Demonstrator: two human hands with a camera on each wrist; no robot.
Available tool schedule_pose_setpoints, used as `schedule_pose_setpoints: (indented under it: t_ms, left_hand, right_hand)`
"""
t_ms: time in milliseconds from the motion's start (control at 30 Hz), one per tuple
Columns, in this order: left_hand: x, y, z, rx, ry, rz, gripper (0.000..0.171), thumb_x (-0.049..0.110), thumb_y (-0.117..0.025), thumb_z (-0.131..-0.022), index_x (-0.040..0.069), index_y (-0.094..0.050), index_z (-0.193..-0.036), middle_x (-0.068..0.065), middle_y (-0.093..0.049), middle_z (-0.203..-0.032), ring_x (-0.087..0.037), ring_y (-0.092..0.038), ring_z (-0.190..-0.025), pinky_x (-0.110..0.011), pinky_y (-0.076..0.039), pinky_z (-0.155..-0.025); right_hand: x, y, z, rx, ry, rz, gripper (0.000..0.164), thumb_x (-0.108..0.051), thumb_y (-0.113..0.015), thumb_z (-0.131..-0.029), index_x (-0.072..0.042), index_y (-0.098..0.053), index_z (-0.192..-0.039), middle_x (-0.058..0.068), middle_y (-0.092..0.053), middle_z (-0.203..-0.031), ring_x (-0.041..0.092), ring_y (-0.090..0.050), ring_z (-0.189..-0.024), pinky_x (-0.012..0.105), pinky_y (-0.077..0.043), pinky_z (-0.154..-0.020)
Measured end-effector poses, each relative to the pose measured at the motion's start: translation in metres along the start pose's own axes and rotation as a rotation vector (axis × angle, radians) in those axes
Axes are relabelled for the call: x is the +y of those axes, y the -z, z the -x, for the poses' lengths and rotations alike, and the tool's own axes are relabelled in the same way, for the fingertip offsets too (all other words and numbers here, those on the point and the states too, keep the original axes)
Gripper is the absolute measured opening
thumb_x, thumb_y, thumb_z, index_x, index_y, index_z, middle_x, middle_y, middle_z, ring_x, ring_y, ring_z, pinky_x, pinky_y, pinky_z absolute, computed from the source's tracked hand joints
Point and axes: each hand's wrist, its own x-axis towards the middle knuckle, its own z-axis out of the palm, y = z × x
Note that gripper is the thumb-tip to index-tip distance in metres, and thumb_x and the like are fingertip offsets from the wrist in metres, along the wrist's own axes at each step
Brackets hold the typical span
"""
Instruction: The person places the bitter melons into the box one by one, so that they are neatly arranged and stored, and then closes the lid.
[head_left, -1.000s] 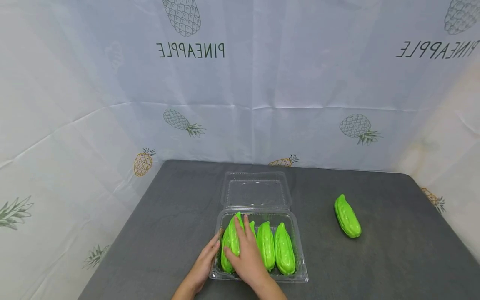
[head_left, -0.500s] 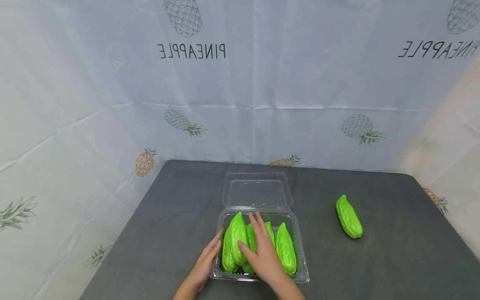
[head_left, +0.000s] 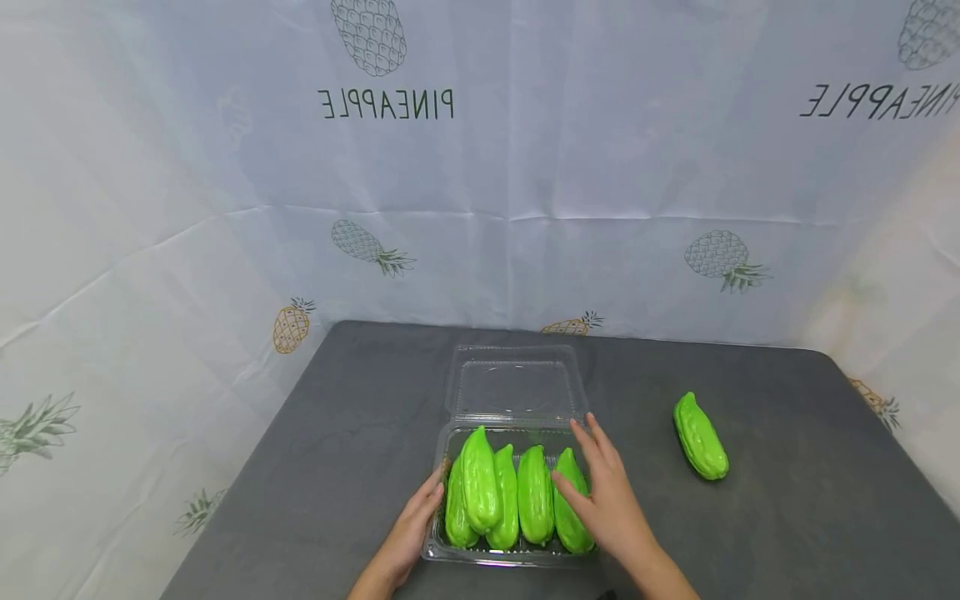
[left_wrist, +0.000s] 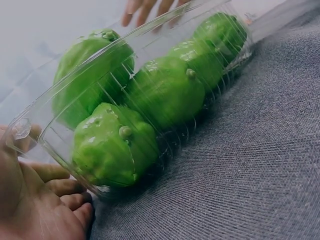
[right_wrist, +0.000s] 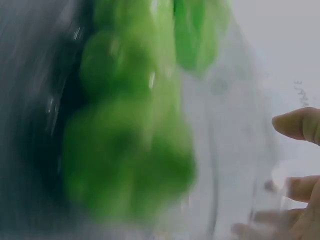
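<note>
Several glossy green bitter melons (head_left: 536,495) lie in a clear plastic clamshell box (head_left: 517,560), most in a row. One more bitter melon (head_left: 480,482) rests on top at the left, over its neighbours. My left hand (head_left: 405,533) touches the box's left side, and in the left wrist view its fingers (left_wrist: 64,187) lie against the outer wall near the bottom. Above the box's right side hangs my right hand (head_left: 611,500), fingers spread, holding nothing. It partly covers the rightmost bitter melon (head_left: 572,517). The right wrist view is blurred.
The box's transparent lid (head_left: 517,385) lies folded back behind it. A single bitter melon (head_left: 701,437) lies on the dark grey table (head_left: 360,417) to the right. Behind the table hangs a pale pineapple-print cloth (head_left: 600,167).
My right hand has moved right, off the upper bitter melon at the left and across the row to the box's right side. My left hand stays at the box.
</note>
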Motion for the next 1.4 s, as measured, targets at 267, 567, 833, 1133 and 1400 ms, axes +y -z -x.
schedule_pose_setpoints:
  t_ms: [267, 567, 833, 1133, 1400]
  left_hand:
    - [0.000, -0.002, 0.001, 0.000, -0.004, -0.001, 0.066, 0.040, -0.028, -0.102, -0.004, -0.008, -0.148, -0.023, -0.005, -0.155, -0.039, 0.001, -0.142, -0.047, -0.008, -0.116]
    - [0.000, -0.003, 0.001, -0.005, -0.002, 0.001, 0.067, 0.041, -0.028, -0.102, -0.004, -0.007, -0.148, -0.022, -0.004, -0.155, -0.039, 0.002, -0.142, -0.044, -0.009, -0.116]
    - [-0.001, -0.001, 0.001, 0.003, -0.008, -0.003, 0.066, 0.039, -0.028, -0.102, -0.004, -0.008, -0.148, -0.022, -0.005, -0.155, -0.039, 0.002, -0.142, -0.053, -0.003, -0.114]
    - [-0.001, -0.001, 0.000, -0.006, -0.015, -0.004, 0.066, 0.039, -0.028, -0.102, -0.005, -0.008, -0.147, -0.023, -0.005, -0.155, -0.039, 0.002, -0.142, -0.052, -0.004, -0.114]
    - [-0.001, -0.001, 0.001, 0.004, -0.010, -0.012, 0.067, 0.040, -0.028, -0.102, -0.004, -0.008, -0.148, -0.023, -0.006, -0.155, -0.039, 0.001, -0.142, -0.053, -0.005, -0.114]
  right_hand:
    - [0.024, 0.022, -0.007, 0.004, -0.017, 0.088, 0.067, -0.019, -0.066, -0.087, 0.000, -0.033, -0.143, 0.027, -0.018, -0.151, 0.052, -0.023, -0.132, 0.071, -0.033, -0.093]
    - [0.038, 0.038, -0.011, 0.006, -0.052, 0.117, 0.067, -0.022, -0.065, -0.088, 0.000, -0.032, -0.143, 0.028, -0.016, -0.151, 0.054, -0.020, -0.132, 0.073, -0.029, -0.094]
    - [0.058, 0.051, -0.019, 0.028, -0.071, 0.142, 0.066, -0.019, -0.064, -0.088, 0.005, -0.033, -0.141, 0.032, -0.018, -0.148, 0.054, -0.020, -0.131, 0.071, -0.028, -0.095]
    - [0.085, 0.058, -0.030, 0.074, -0.053, 0.175, 0.062, -0.015, -0.065, -0.086, 0.011, -0.038, -0.136, 0.037, -0.023, -0.143, 0.057, -0.022, -0.128, 0.072, -0.025, -0.096]
    - [0.094, 0.068, -0.041, 0.048, -0.046, 0.189, 0.064, -0.020, -0.064, -0.088, 0.011, -0.036, -0.136, 0.039, -0.021, -0.143, 0.059, -0.019, -0.129, 0.073, -0.023, -0.096]
